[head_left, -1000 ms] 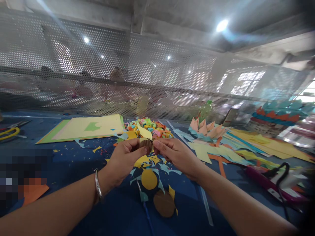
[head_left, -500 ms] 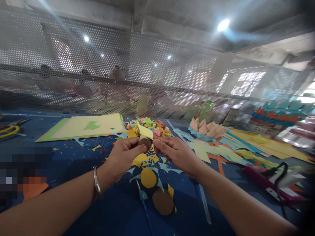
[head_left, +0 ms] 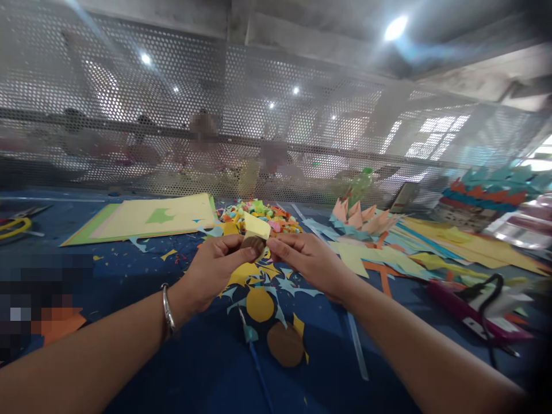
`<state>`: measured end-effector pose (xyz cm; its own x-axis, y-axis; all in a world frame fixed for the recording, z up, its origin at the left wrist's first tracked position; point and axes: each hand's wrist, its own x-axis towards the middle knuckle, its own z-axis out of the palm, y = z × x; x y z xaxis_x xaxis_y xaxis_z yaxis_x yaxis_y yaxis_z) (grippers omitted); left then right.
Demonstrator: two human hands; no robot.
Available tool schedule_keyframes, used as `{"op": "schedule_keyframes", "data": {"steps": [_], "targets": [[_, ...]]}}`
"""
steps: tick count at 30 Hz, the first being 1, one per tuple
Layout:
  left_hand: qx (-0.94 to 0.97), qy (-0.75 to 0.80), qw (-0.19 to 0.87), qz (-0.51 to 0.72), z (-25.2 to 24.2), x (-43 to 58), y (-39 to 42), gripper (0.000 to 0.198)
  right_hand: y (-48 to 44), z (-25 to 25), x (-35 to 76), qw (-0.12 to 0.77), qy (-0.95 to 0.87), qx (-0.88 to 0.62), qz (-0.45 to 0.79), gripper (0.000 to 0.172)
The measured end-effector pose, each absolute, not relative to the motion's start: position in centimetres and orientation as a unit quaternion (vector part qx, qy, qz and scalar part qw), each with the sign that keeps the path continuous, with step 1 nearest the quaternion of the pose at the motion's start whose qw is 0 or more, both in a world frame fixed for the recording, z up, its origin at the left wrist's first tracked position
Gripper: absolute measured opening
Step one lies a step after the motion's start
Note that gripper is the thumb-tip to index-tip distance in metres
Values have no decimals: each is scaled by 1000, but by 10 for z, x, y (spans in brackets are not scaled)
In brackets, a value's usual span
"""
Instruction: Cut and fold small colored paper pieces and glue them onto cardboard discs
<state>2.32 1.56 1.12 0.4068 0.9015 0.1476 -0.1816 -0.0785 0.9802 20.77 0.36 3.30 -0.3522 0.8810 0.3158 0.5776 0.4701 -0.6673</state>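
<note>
Pinched between the thumb and fingers of my left hand (head_left: 204,273) is a small brown cardboard disc (head_left: 254,245). A pale yellow piece of paper (head_left: 257,226) stands up against its far side. My right hand (head_left: 313,264) is closed at the paper's right edge, thumb against fingers; its exact grip is partly hidden. Below the hands, a yellow paper circle (head_left: 259,305) lies on the blue table (head_left: 207,368). Nearer to me is another brown cardboard circle (head_left: 285,344), with yellow scraps at its edge. A blue stick-like tool (head_left: 259,371) lies beside it, a teal scrap near its tip.
Stacked paper sheets (head_left: 146,218) lie at left, near yellow-handled scissors (head_left: 15,227). A heap of colourful scraps (head_left: 259,213) sits behind my hands. To the right are a peach spiky paper piece (head_left: 360,217), a green bottle (head_left: 361,185) and a purple box (head_left: 457,310) with a black cable.
The view has shifted slightly, so the background sits higher in the picture. The disc has tilted a little in my fingers, and both hands keep their pinch.
</note>
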Motion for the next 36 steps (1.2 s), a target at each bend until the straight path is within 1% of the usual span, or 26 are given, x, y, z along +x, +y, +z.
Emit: {"op": "schedule_keyframes", "data": {"steps": [14,23,32,36], "targets": [[583,304,615,435,12,23,17,11,4,33,208,326,-796,-466,205,38],[586,293,632,414,11,21,19,17,5,32,209,322,-801,-464,201,41],[616,303,599,412,14,21,17,11,4,33,209,311,-794,-474,218,40],[616,312,592,417,16,22,16,11,4,33,209,311,-791,-476,225,40]]}}
